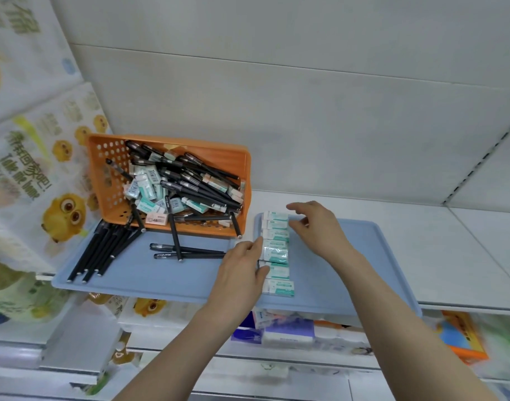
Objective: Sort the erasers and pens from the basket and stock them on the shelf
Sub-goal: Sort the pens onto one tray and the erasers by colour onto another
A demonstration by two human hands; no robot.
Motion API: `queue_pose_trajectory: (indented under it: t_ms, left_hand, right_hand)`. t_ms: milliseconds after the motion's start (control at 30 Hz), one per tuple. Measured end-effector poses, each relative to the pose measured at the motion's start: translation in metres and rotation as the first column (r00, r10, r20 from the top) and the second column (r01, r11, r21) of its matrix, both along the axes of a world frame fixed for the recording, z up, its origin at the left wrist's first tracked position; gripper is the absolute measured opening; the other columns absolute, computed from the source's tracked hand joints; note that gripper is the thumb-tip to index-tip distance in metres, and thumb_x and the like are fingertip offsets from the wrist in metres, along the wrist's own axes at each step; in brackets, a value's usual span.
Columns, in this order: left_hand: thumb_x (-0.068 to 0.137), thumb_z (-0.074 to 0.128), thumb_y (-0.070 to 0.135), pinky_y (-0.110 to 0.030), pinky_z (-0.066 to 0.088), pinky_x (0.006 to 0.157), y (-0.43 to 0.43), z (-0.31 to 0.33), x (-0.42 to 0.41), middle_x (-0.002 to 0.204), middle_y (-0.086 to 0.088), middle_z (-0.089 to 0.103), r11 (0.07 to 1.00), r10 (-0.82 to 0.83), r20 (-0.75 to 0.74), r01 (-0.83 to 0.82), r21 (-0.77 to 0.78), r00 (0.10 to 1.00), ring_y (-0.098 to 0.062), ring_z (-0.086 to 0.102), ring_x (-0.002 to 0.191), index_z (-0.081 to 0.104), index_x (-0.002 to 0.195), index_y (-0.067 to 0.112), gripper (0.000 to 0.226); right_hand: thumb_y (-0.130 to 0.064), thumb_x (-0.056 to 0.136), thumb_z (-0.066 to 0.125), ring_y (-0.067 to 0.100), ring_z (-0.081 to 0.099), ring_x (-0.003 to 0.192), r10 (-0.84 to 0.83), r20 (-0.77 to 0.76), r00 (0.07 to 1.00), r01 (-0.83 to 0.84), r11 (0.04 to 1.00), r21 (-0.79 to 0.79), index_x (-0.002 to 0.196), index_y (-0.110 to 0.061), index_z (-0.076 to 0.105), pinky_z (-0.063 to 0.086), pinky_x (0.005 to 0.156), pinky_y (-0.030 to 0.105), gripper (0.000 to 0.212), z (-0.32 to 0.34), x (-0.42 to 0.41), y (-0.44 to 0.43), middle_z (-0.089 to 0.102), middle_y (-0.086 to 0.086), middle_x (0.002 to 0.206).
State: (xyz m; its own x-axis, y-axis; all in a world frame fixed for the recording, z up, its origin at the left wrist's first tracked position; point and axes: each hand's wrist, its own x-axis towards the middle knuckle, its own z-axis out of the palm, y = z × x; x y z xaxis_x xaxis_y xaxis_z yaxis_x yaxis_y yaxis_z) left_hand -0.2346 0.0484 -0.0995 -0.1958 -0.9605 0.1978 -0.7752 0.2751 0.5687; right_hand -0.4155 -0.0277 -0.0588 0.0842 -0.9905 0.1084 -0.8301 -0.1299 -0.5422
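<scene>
An orange basket [109, 169] leans tilted on the back of a blue tray [161, 282], full of black pens [201, 180] and white-and-teal erasers [145, 185]. Several pens [103, 250] lie in a bundle on the tray's left; two more pens [187, 252] lie in the middle. A column of erasers [276, 250] runs down the tray. My left hand [242, 273] touches the column's left side with its fingertips. My right hand [317, 227] rests against its upper right side, fingers spread. Neither hand holds anything.
The tray sits on a white shelf [421, 256] with a white back wall. Packs printed with yellow cartoon chicks [62, 212] stand at the left. Lower shelves hold tissue packs [288, 331] and an orange-edged item [465, 337].
</scene>
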Motion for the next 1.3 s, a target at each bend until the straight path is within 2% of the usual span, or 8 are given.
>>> queue_pose_trajectory:
  t_ms: [133,433,667,800,1000,1133,1200,1300]
  left_hand:
    - [0.098,0.051,0.024,-0.026,0.042,0.092,-0.006,-0.002,-0.001,0.120,0.000,0.051,0.999,0.009,0.060,-0.007,-0.038,0.998,-0.017,0.048,0.110,0.036,0.148,0.026,0.052]
    - [0.102,0.044,0.025,-0.030,0.045,0.095,-0.006,-0.002,-0.003,0.127,-0.002,0.039,0.996,-0.060,0.215,0.074,-0.058,0.975,-0.020,0.039,0.117,0.037,0.147,0.021,0.045]
    - [0.102,0.042,0.027,-0.026,0.040,0.099,-0.007,-0.002,-0.009,0.131,-0.001,0.042,0.997,-0.012,0.206,0.028,-0.072,0.978,-0.017,0.038,0.120,0.036,0.148,0.021,0.046]
    - [0.101,0.045,0.026,-0.026,0.039,0.099,-0.005,-0.002,-0.007,0.131,0.000,0.044,0.996,-0.008,0.184,0.025,-0.088,0.983,-0.017,0.040,0.118,0.040,0.146,0.020,0.045]
    - [0.096,0.054,0.021,-0.031,0.051,0.084,0.010,0.009,0.013,0.116,0.003,0.056,0.991,0.023,0.069,-0.014,-0.130,0.997,-0.015,0.057,0.099,0.065,0.120,0.018,0.026]
    - [0.089,0.066,0.017,-0.012,0.041,0.066,0.013,0.025,0.056,0.097,0.008,0.061,0.951,0.145,-0.008,-0.141,-0.273,0.989,-0.005,0.057,0.075,0.073,0.098,0.020,0.012]
    - [0.087,0.069,0.016,-0.008,0.038,0.068,0.004,0.036,0.084,0.099,0.007,0.061,0.927,0.209,-0.018,-0.204,-0.314,0.978,-0.003,0.054,0.074,0.072,0.101,0.019,0.015]
    - [0.087,0.069,0.016,-0.020,0.045,0.077,-0.022,0.052,0.126,0.107,0.001,0.060,0.909,0.280,0.006,-0.263,-0.323,0.960,-0.012,0.058,0.084,0.069,0.114,0.015,0.027]
  right_hand:
    - [-0.016,0.091,0.060,0.027,0.059,0.106,0.084,-0.053,0.995,-0.078,0.992,0.097,0.129,-0.019,0.062,0.042,0.095,0.030,0.038,-0.007,0.010,-0.019,0.052,0.010,0.130]
    - [-0.022,0.090,0.065,0.013,0.056,0.083,0.135,-0.073,0.988,-0.127,0.987,0.095,0.125,-0.019,0.064,0.038,0.082,0.022,0.035,-0.010,0.003,-0.012,0.052,0.003,0.126]
    - [-0.019,0.085,0.069,0.014,0.062,0.077,0.040,0.002,0.999,-0.040,0.995,0.090,0.101,-0.022,0.069,0.051,0.078,0.030,0.016,-0.007,-0.004,0.002,0.068,-0.002,0.092]
    - [-0.016,0.085,0.069,0.007,0.060,0.075,0.082,0.024,0.996,-0.084,0.992,0.093,0.099,-0.022,0.070,0.046,0.073,0.021,0.015,-0.006,-0.001,0.005,0.067,-0.007,0.086]
    - [-0.016,0.091,0.061,0.007,0.059,0.076,0.025,-0.003,1.000,-0.025,0.988,-0.155,0.104,-0.024,0.067,0.049,0.078,0.030,0.017,0.008,0.004,0.001,0.065,-0.007,0.091]
    - [-0.008,0.095,0.052,0.012,0.063,0.083,0.077,0.196,0.978,0.013,0.908,-0.420,0.106,-0.021,0.065,0.048,0.077,0.029,0.022,0.035,0.030,0.013,0.064,-0.008,0.097]
    - [-0.007,0.096,0.052,0.012,0.063,0.085,0.160,0.213,0.964,-0.034,0.867,-0.496,0.105,-0.019,0.065,0.049,0.077,0.028,0.020,0.047,0.051,0.022,0.063,-0.008,0.098]
    - [-0.007,0.095,0.055,0.009,0.061,0.087,0.259,0.105,0.960,-0.167,0.832,-0.529,0.109,-0.018,0.067,0.044,0.078,0.020,0.021,0.054,0.088,0.025,0.064,-0.006,0.102]
